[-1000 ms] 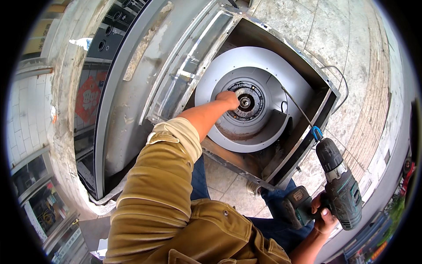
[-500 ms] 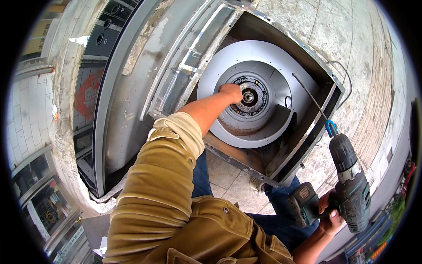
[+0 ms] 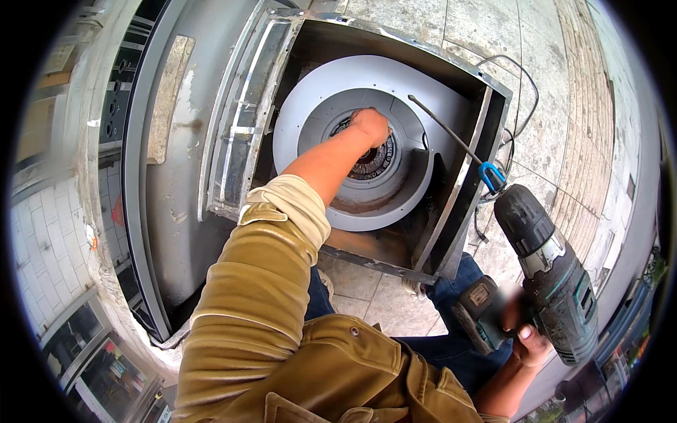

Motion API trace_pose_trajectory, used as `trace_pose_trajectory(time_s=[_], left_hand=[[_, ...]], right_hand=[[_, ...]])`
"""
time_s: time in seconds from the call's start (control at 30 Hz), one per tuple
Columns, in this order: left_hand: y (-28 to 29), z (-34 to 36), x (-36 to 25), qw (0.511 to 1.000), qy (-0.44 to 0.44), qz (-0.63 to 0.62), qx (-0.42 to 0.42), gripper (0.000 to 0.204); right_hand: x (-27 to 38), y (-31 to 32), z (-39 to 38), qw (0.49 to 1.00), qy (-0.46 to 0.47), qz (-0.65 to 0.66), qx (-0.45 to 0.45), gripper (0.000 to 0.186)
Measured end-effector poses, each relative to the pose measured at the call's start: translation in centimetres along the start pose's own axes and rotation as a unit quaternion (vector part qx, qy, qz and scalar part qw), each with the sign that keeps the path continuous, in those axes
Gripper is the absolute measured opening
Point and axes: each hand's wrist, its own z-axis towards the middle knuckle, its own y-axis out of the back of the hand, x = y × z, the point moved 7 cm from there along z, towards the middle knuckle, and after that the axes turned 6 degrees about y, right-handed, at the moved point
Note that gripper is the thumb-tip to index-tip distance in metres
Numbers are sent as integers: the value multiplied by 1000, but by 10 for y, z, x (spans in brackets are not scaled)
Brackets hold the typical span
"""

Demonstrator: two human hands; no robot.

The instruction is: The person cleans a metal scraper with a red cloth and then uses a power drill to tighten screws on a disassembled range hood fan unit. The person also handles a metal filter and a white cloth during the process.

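Note:
My left hand [image 3: 371, 127] reaches into the round mouth of a grey blower housing [image 3: 303, 95], over its central hub [image 3: 374, 163]. Its fingers are curled closed and point down; the hand covers the hub's centre, so what they grip, if anything, is hidden. The blower sits inside an open metal box [image 3: 367, 262]. On the right, my right hand [image 3: 530, 344] is wrapped round the handle of a dark cordless drill [image 3: 557, 282]. From its chuck a long thin bit with a blue collar [image 3: 491, 175] points up and left, its tip over the blower's rim.
A large grey metal appliance body [image 3: 190, 141] stands along the left of the box. A black cable [image 3: 534, 99] loops over the paving [image 3: 486, 35] at the far right. My legs in blue jeans [image 3: 458, 282] are close to the box's near edge.
My left hand has moved from the hub's left side to over its middle. The view has shifted, so the box appears farther left. The drill stays in my right hand, its bit slightly more leftward.

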Motion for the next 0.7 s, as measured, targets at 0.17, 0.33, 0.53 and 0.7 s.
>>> trace_pose_trajectory(time_s=[0.17,0.33,0.53,0.7], left_hand=[[-25,8,-22,987,-43,154,-13,37],[-33,-2,-46,935,-166,314,-15,20],[-47,4,-40,941,-134,307,-52,25],[-36,3,-34,975,-84,203,-41,24]], right_hand=[[-4,12,-8,999,2,32,3,83],[-2,22,-9,1000,12,20,-18,85],[9,7,-1,999,41,5,-20,86],[11,2,3,999,48,-8,-13,80]])
